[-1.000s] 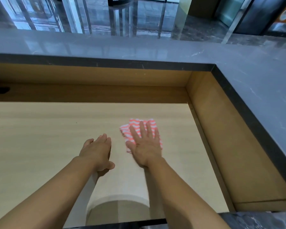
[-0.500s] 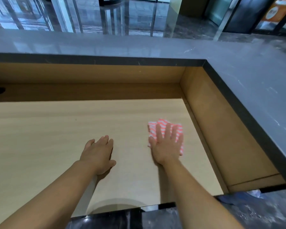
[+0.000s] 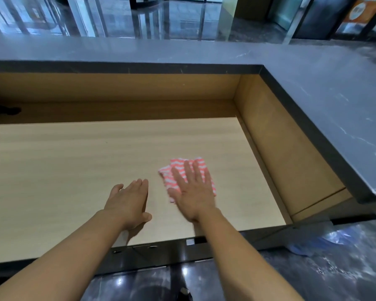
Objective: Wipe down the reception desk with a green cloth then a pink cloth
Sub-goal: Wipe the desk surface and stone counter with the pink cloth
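Observation:
A folded pink cloth (image 3: 175, 168) with white zigzag stripes lies on the light wooden desk surface (image 3: 74, 161), right of centre. My right hand (image 3: 193, 192) presses flat on it with straight, spread fingers and covers most of it. Just to its left, my left hand (image 3: 128, 200) rests flat on the bare wood, fingers together and straight. No green cloth is in view.
A raised dark grey stone counter (image 3: 313, 101) runs along the back and right of the desk, with brown wooden walls (image 3: 276, 135) below it. The desk's dark front edge (image 3: 161, 250) is near me. Something blue (image 3: 326, 240) lies on the glossy floor at lower right.
My right hand slid the pink cloth to the right, then back left a little. My left hand stayed flat in place. The camera pulled back, showing more of the front edge.

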